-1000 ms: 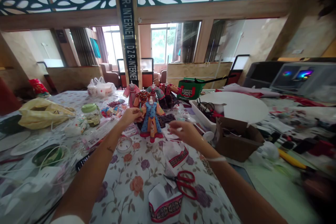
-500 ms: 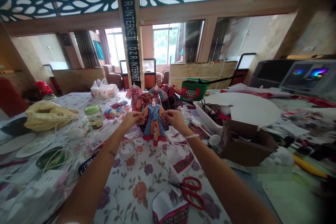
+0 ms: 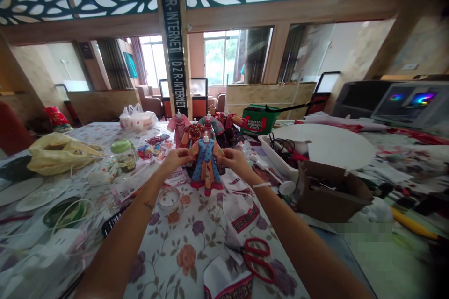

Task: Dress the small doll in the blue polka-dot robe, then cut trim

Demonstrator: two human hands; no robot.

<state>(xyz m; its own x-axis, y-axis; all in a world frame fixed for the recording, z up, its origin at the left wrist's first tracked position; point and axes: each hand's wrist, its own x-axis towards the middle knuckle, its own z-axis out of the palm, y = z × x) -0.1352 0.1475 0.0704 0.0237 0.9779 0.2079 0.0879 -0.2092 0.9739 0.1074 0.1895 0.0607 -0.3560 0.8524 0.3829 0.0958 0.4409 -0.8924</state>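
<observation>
Floral-print cloth over a long surface (image 3: 157, 247), crowded with craft materials. Well to the right of the right hand, a brown cardboard box (image 3: 333, 191) and a white tray (image 3: 268, 154) of black cables; far to the left of the left hand, a yellow plastic bag (image 3: 63, 153). Ahead of the hands, a green basket (image 3: 259, 120) and, nearer, a cluster of miniature costumes (image 3: 178, 128) on stands. Directly between the hands, a blue-and-orange miniature costume (image 3: 206, 168), upright and gripped at both sides: left hand (image 3: 173, 159) closed on the costume's left edge, right hand (image 3: 236, 160) closed on the opposite edge, neither hand released. Below the right hand, a white cloth piece (image 3: 240, 210) with embroidered trim, and nearer still, red-handled scissors (image 3: 257, 259). Just below the left hand, a clear ring (image 3: 168, 198); to its left, a glass jar with a green lid (image 3: 123, 155).
</observation>
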